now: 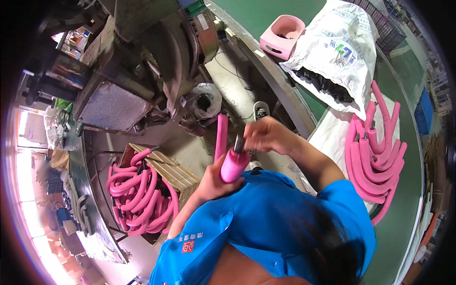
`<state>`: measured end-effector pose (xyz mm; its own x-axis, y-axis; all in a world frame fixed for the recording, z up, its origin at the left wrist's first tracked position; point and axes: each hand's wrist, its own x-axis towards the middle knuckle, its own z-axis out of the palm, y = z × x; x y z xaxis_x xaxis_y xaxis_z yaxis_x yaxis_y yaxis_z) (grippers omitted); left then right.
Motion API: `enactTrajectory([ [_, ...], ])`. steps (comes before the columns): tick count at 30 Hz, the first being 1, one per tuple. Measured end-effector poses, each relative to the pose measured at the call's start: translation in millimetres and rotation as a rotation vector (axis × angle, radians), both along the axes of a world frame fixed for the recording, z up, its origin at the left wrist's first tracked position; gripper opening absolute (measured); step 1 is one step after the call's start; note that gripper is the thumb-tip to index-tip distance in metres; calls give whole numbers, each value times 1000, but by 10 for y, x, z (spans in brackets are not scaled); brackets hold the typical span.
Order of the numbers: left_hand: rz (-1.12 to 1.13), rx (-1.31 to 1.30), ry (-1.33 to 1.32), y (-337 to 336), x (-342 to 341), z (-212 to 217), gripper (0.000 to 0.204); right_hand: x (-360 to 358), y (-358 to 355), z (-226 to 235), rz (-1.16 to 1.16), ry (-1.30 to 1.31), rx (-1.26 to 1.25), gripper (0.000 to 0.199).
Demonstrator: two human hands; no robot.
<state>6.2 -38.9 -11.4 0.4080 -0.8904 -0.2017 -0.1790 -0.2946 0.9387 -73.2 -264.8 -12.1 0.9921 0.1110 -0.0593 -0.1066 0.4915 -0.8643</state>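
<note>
Dark, blurred hair (339, 247) hangs nearest the camera, over a blue work shirt (275, 199). Left hand (213, 183): closed around a pink foam-covered tube (234, 168), held before my chest. Right hand (266, 137): fingers narrowed at the black insert (239, 144) at the tube's end; whether they grip it, I cannot tell. To my right: green worktable (408, 199) bearing a white sack (339, 45), pink bin (278, 46) and pink tubes (380, 180). To my left: tube-filled carton (176, 168). Ahead: metal machine (166, 57), pale floor (228, 76).
</note>
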Motion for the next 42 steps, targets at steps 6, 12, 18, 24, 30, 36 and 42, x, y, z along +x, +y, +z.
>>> enactTrajectory([
  [6, 404, 39, 284, 390, 44, -240, 45, -25, -1945, -1512, -1119, 384, -1121, 24],
  [12, 353, 55, 121, 358, -103, -110, 61, -121, -2615, -1769, -574, 1097, -1803, 28],
  [18, 215, 49, -13, 293, -60, 50, 52, -225, -2584, -1674, -486, 794, -1724, 45],
  [24, 220, 3, -76, 227, -50, -14, 42, -133, -852, -179, 202, 287, -525, 50],
  [30, 111, -37, -66, 209, 8, 40, 48, 133, -378, 67, 557, -23, -602, 48],
  [36, 183, -55, -82, 340, -16, 4, 43, 218, -295, 99, 680, -66, -590, 49],
  [42, 124, 1, -108, 507, -31, -13, 34, 402, -166, 186, 795, -50, -615, 47],
])
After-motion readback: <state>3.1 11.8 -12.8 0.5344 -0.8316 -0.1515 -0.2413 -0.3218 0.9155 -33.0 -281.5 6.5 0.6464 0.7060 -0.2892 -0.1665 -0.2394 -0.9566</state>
